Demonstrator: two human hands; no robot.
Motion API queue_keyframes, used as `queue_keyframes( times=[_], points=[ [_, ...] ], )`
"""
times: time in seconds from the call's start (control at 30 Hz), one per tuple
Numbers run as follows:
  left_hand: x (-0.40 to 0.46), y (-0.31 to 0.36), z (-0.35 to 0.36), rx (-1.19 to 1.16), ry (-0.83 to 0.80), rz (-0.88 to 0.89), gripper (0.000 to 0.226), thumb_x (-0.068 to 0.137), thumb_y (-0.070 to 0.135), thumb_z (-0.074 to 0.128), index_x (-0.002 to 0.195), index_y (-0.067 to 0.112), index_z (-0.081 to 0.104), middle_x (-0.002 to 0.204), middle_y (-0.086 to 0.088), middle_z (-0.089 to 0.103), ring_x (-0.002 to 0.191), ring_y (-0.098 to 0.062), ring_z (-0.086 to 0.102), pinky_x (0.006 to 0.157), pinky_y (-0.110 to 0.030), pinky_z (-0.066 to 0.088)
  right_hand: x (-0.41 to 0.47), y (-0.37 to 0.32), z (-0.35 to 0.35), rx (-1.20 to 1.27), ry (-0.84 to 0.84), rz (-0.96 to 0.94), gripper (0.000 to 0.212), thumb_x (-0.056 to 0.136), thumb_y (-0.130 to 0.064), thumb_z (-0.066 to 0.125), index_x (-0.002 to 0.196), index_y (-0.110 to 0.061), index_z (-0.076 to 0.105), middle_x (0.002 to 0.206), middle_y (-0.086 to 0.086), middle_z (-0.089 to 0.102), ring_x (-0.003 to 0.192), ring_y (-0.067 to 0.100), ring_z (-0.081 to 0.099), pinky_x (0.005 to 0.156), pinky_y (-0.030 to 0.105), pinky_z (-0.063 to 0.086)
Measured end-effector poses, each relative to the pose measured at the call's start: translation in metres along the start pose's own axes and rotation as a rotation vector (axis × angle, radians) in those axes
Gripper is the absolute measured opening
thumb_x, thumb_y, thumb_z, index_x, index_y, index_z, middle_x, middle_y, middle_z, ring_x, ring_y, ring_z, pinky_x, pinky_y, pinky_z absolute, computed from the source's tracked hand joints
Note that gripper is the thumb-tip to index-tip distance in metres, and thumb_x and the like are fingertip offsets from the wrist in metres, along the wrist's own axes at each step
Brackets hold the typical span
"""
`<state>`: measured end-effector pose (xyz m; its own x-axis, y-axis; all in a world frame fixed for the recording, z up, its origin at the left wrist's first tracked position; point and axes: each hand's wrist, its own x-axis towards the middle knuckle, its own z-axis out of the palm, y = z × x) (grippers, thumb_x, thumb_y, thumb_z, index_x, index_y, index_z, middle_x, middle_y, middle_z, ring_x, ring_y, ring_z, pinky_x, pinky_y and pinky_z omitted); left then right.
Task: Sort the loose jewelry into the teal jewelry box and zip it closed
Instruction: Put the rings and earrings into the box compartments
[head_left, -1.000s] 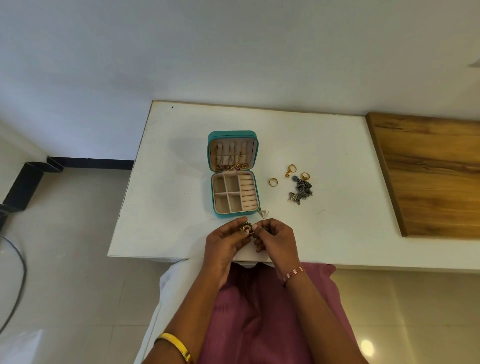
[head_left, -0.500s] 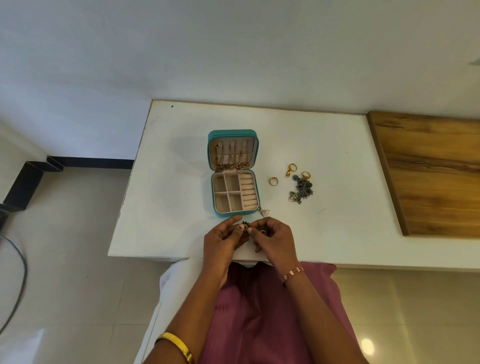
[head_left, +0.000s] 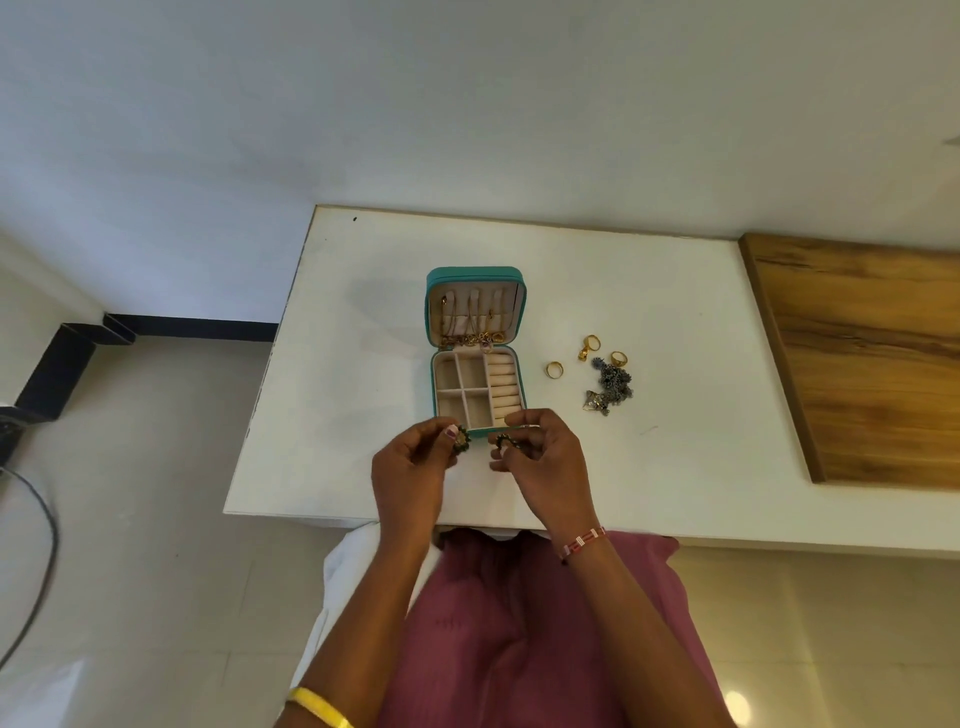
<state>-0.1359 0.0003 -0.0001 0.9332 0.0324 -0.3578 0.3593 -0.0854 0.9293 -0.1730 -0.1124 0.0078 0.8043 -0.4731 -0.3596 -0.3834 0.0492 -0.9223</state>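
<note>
Each grip pinching one dark earring, left hand and right hand hover before the open teal jewelry box, its compartments mostly unfilled, while gold rings await sorting on the desk.

Matt white table, grainy wood panel — glossy gold rings

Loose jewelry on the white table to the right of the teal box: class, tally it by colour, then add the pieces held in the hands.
Gold rings: 3
Grey-silver cluster: 1
Dark round pieces held: 2, one pinched in the left hand at, one in the right hand at
Total: 6
</note>
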Motion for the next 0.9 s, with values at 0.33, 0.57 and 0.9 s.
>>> queue_keyframes(
  times=[0.33,0.57,0.9],
  points=[
    [0.038,0.012,0.003,0.429,0.018,0.237,0.015,0.082,0.013,0.065,0.096,0.009,0.071,0.093,-0.003,0.070,0.074,-0.006,0.058,0.065,0.000,0.041,0.017,-0.015,0.018,-0.166,0.093,-0.072,0.012,0.076,0.001,0.067,0.085,-0.007,0.067,0.090,0.005,0.067,0.070,0.008,0.061,0.066,0.006,0.046],
    [0.040,0.000,0.013,0.660,0.054,0.369,0.020,0.084,0.015,0.064,0.102,0.010,0.070,0.099,-0.009,0.061,0.093,-0.020,0.054,0.076,-0.023,0.043,0.016,-0.015,0.018,-0.168,0.018,-0.092,0.016,0.076,-0.002,0.069,0.078,-0.018,0.065,0.072,-0.003,0.064,0.066,0.009,0.061,0.075,0.027,0.053],
    [0.037,-0.003,0.008,0.606,0.039,0.346,0.023,0.085,0.009,0.061,0.108,0.012,0.066,0.097,-0.006,0.053,0.080,-0.017,0.056,0.070,-0.019,0.044,0.020,-0.013,0.016,-0.284,0.075,-0.134,0.012,0.077,-0.005,0.069,0.086,-0.011,0.064,0.076,-0.002,0.065,0.068,0.003,0.060,0.061,-0.002,0.039]
  ],
)
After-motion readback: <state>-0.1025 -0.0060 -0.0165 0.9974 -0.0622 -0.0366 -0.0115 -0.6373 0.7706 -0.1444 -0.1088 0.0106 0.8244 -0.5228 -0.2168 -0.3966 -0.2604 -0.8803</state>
